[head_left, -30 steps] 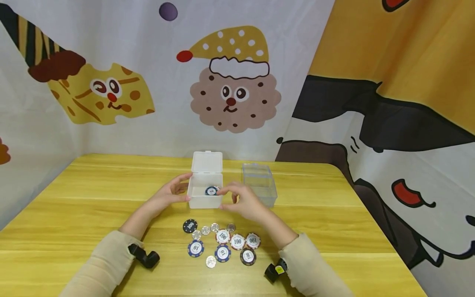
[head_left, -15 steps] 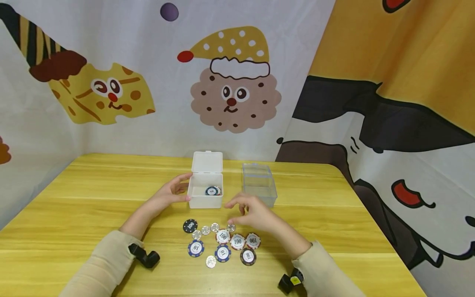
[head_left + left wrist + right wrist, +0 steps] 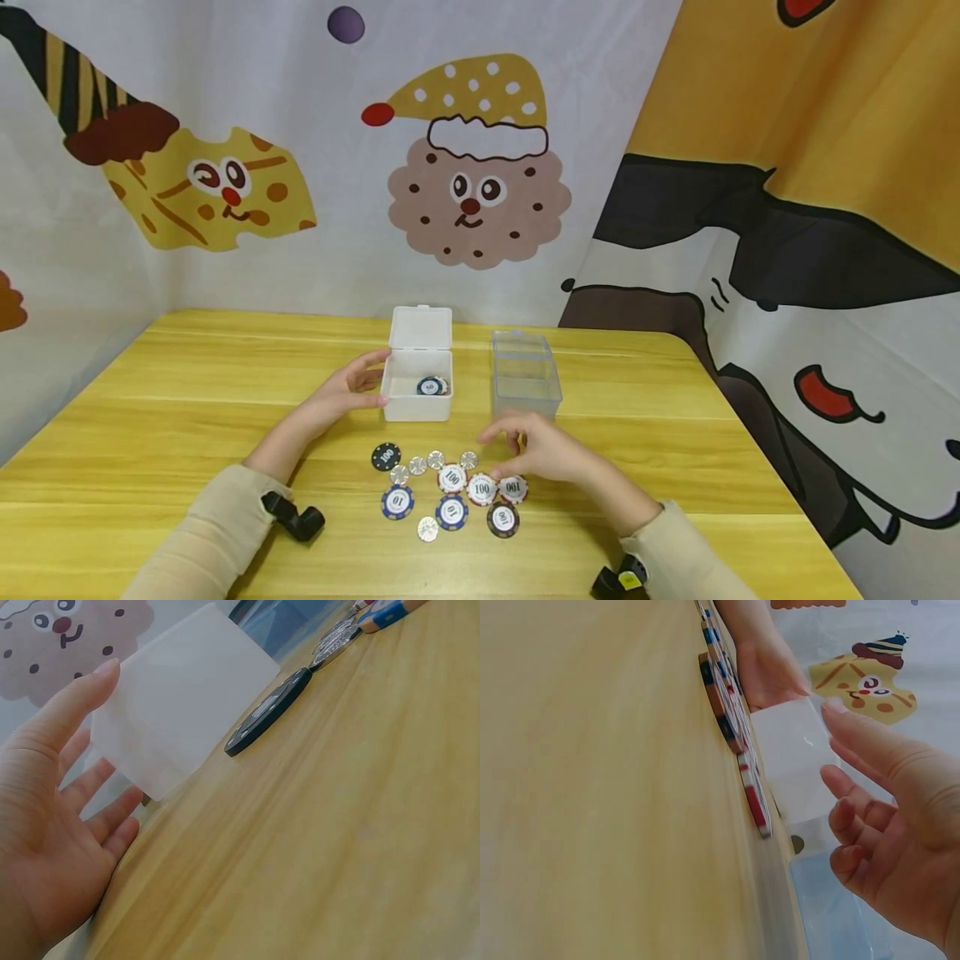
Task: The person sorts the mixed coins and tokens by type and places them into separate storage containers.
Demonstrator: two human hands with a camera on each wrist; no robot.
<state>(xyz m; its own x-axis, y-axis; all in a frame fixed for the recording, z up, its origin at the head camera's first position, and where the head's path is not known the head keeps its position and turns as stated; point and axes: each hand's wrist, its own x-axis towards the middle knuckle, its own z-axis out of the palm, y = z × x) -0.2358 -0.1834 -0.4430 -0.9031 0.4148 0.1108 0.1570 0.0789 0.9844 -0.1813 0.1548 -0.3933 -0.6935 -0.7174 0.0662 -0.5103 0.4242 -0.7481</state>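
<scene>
A white lidded plastic box (image 3: pixel 417 408) stands with its lid (image 3: pixel 421 327) raised at the back. Inside it lie a dark blue poker chip (image 3: pixel 431 386) and at least one paler chip, partly covered. My left hand (image 3: pixel 341 388) touches the box's left side, fingers mostly straight, thumb at the front corner. My right hand (image 3: pixel 542 450) hovers near white-and-red chips (image 3: pixel 482 489), fingers loosely bent, holding nothing in the right wrist view. Other chips lie on the table: a black one (image 3: pixel 386 457), blue ones (image 3: pixel 452 512), a dark brown one (image 3: pixel 503 519), and several small silver coins (image 3: pixel 427 529).
A clear divided plastic box (image 3: pixel 527 375) stands right of the white box, behind my right hand. All of it rests on a yellow wood-grain table (image 3: pixel 225 375). A cartoon-print cloth (image 3: pixel 330 275) hangs behind the table's back edge.
My right hand has drawn away from the white box, moving right and toward me over the chips; it has let go of the blue chip, which lies inside. My left hand stays put.
</scene>
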